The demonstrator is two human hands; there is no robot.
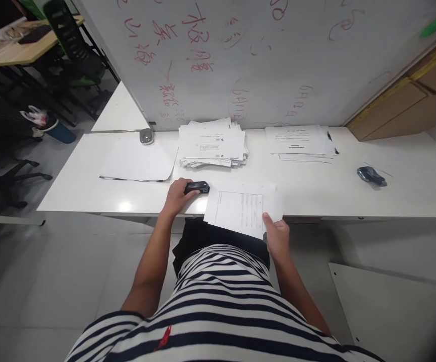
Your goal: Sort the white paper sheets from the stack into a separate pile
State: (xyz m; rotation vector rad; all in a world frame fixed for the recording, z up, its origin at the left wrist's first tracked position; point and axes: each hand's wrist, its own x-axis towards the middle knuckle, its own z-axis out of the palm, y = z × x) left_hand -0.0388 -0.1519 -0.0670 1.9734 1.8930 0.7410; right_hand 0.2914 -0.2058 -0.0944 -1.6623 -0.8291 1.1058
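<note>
My left hand [178, 195] is closed around a black stapler [197, 187] at the front of the white table. Its nose points right, close to the upper left corner of some printed sheets [240, 206]. My right hand [277, 234] pinches these sheets at their lower right, thumb on top and the fingers hidden underneath. The sheets lie partly on the table and stick out over its front edge. Behind them stands a thick, uneven stack of printed paper [212, 143].
A whiteboard [218, 65] with red writing rises behind the table [316, 196]. Blank paper [138, 161] and a grey round-edged object [146, 136] lie at left. More printed sheets [297, 141] lie at back right, a dark blue object [370, 176] farther right. Cardboard boxes [399, 108] stand behind it.
</note>
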